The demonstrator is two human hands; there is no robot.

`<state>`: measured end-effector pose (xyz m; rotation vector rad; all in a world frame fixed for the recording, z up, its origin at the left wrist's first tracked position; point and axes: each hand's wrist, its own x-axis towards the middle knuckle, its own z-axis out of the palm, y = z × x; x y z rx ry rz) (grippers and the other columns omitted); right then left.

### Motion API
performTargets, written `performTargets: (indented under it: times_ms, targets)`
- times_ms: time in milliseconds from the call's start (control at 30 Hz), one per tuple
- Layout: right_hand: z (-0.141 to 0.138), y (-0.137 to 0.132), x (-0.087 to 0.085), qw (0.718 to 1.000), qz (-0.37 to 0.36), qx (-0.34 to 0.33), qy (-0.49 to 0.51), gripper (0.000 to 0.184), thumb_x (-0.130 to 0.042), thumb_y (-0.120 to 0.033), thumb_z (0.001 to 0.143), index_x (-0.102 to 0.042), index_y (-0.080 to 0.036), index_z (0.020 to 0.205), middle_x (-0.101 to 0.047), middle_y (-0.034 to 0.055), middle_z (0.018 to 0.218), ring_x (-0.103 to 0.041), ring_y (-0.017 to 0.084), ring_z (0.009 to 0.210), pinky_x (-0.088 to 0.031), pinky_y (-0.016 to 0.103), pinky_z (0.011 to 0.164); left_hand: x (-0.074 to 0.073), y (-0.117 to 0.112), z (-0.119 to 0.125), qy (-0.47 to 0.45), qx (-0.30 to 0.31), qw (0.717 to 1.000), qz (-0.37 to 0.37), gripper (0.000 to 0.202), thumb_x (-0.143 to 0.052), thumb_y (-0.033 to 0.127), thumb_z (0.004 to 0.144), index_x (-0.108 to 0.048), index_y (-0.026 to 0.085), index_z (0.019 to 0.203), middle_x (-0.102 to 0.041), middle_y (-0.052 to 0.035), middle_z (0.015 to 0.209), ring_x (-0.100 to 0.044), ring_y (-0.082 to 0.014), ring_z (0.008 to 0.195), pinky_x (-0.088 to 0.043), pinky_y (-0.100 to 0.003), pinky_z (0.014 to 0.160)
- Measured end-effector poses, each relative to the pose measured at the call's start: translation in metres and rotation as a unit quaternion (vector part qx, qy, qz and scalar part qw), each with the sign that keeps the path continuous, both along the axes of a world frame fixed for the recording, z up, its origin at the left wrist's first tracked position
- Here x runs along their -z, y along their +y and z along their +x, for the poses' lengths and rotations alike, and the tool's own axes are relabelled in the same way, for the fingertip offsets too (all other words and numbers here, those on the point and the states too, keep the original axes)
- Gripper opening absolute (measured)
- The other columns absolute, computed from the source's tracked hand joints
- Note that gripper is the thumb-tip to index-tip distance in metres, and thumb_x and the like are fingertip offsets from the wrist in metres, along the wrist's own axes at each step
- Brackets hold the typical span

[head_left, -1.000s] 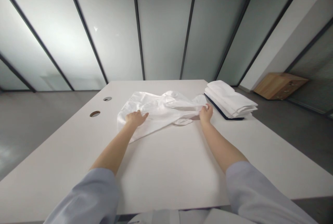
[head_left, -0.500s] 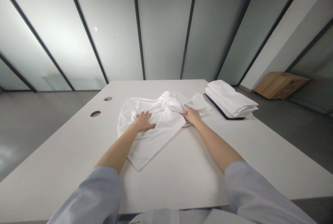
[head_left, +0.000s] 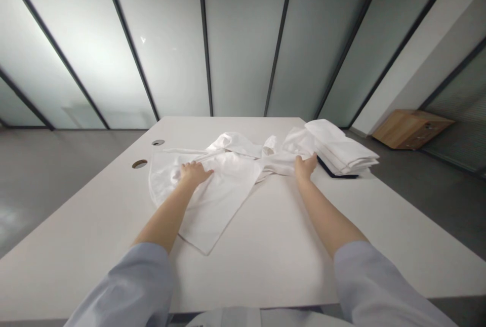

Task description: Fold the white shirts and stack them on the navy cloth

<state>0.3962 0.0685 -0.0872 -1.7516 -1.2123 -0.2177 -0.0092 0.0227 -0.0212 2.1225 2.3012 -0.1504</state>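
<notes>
A crumpled white garment (head_left: 228,175) lies spread across the middle of the white table (head_left: 266,246). My left hand (head_left: 194,172) rests flat on its left part, fingers stretched out over the cloth. My right hand (head_left: 305,166) is at the garment's right end, fingers closed on the fabric near a stack of folded white cloth (head_left: 339,149). A corner of the garment hangs toward me between my forearms.
The folded stack sits on a dark flat board (head_left: 336,172) at the table's right rear. Two round cable holes (head_left: 139,164) are at the left. A wooden cabinet (head_left: 412,127) stands on the floor at the right, by frosted glass walls.
My right hand moved right, drawing the garment's right end out toward the folded stack. My left hand shifted slightly left, and the garment now lies wider across the table.
</notes>
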Motion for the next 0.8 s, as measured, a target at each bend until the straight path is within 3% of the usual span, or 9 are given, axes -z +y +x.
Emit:
performTargets:
  times_ms: [67, 100, 167, 267, 367, 433, 500, 667, 800]
  targets:
    - [-0.015, -0.007, -0.005, 0.999, 0.019, 0.044, -0.022, 0.066, -0.044, -0.027, 0.078, -0.034, -0.006, 0.14, -0.041, 0.0239, 0.14, -0.036, 0.037, 0.131, -0.032, 0.055, 0.103, -0.01, -0.003, 0.007, -0.009, 0.057, 0.998, -0.021, 0.063, -0.037, 0.063, 0.085, -0.067, 0.014, 0.112, -0.064, -0.0193, 0.12, -0.058, -0.034, 0.112, -0.041, -0.045, 0.095]
    - [-0.025, -0.012, -0.009, 0.998, 0.026, 0.021, -0.05, 0.064, -0.046, -0.027, 0.079, -0.038, -0.009, 0.139, -0.04, 0.0215, 0.143, -0.034, 0.036, 0.133, -0.029, 0.055, 0.106, -0.014, -0.005, 0.012, -0.023, 0.093, 0.995, -0.041, 0.061, -0.037, 0.063, 0.085, -0.068, 0.016, 0.107, -0.066, -0.0174, 0.117, -0.06, -0.0322, 0.11, -0.043, -0.042, 0.093]
    - [-0.048, -0.021, -0.019, 0.987, 0.005, -0.1, -0.125, 0.051, -0.047, -0.026, 0.081, -0.051, -0.015, 0.131, -0.049, 0.0163, 0.138, -0.038, 0.032, 0.131, -0.028, 0.052, 0.107, -0.021, -0.01, 0.024, -0.063, 0.177, 0.976, -0.109, 0.059, -0.038, 0.065, 0.084, -0.071, 0.017, 0.094, -0.07, -0.0135, 0.108, -0.063, -0.0289, 0.103, -0.046, -0.036, 0.088]
    - [-0.081, -0.035, -0.029, 0.919, -0.095, -0.33, -0.194, 0.036, -0.044, -0.025, 0.086, -0.065, -0.018, 0.116, -0.067, 0.0116, 0.114, -0.055, 0.025, 0.113, -0.037, 0.04, 0.101, -0.021, -0.016, 0.04, -0.117, 0.263, 0.942, -0.171, 0.052, -0.038, 0.059, 0.087, -0.071, 0.02, 0.082, -0.073, -0.0082, 0.088, -0.067, -0.024, 0.089, -0.048, -0.032, 0.082]
    - [-0.104, -0.044, -0.031, 0.839, -0.176, -0.462, -0.229, 0.034, -0.044, -0.023, 0.087, -0.068, -0.019, 0.111, -0.07, 0.0093, 0.109, -0.06, 0.022, 0.106, -0.042, 0.031, 0.093, -0.009, -0.015, 0.049, -0.129, 0.271, 0.954, -0.003, 0.039, -0.038, 0.043, 0.092, -0.066, 0.021, 0.106, -0.07, -0.0075, 0.104, -0.063, -0.0225, 0.101, -0.046, -0.033, 0.09]
    - [-0.112, -0.048, -0.031, 0.82, -0.198, -0.482, -0.237, 0.034, -0.044, -0.023, 0.088, -0.069, -0.019, 0.11, -0.07, 0.0091, 0.111, -0.061, 0.021, 0.106, -0.043, 0.029, 0.091, 0.003, -0.01, 0.05, -0.122, 0.281, 0.948, 0.091, 0.041, -0.038, 0.038, 0.092, -0.055, 0.022, 0.126, -0.06, -0.0075, 0.128, -0.054, -0.0219, 0.118, -0.041, -0.034, 0.099]
    - [-0.114, -0.049, -0.031, 0.824, -0.21, -0.473, -0.232, 0.035, -0.042, -0.023, 0.09, -0.068, -0.019, 0.112, -0.069, 0.0087, 0.114, -0.061, 0.021, 0.108, -0.042, 0.029, 0.091, 0.015, 0.0, 0.049, -0.112, 0.297, 0.943, 0.097, 0.048, -0.037, 0.04, 0.093, -0.044, 0.023, 0.137, -0.046, -0.0068, 0.143, -0.045, -0.0228, 0.128, -0.037, -0.036, 0.104]
    - [-0.109, -0.044, -0.028, 0.831, -0.248, -0.422, -0.265, 0.035, -0.04, -0.026, 0.094, -0.063, -0.023, 0.119, -0.066, 0.0069, 0.121, -0.06, 0.021, 0.112, -0.04, 0.03, 0.094, 0.03, 0.028, 0.041, -0.08, 0.188, 0.978, 0.044, 0.059, -0.029, 0.055, 0.093, -0.037, 0.022, 0.142, -0.04, -0.0113, 0.148, -0.039, -0.0301, 0.132, -0.038, -0.048, 0.1]
    - [-0.093, -0.033, -0.024, 0.85, -0.274, -0.349, -0.285, 0.037, -0.034, -0.033, 0.098, -0.06, -0.022, 0.121, -0.064, 0.0095, 0.123, -0.056, 0.022, 0.118, -0.035, 0.037, 0.1, 0.028, 0.039, 0.024, -0.07, 0.029, 0.996, 0.055, 0.08, -0.031, 0.063, 0.088, -0.035, 0.004, 0.141, -0.04, -0.0259, 0.143, -0.036, -0.0375, 0.133, -0.037, -0.046, 0.101]
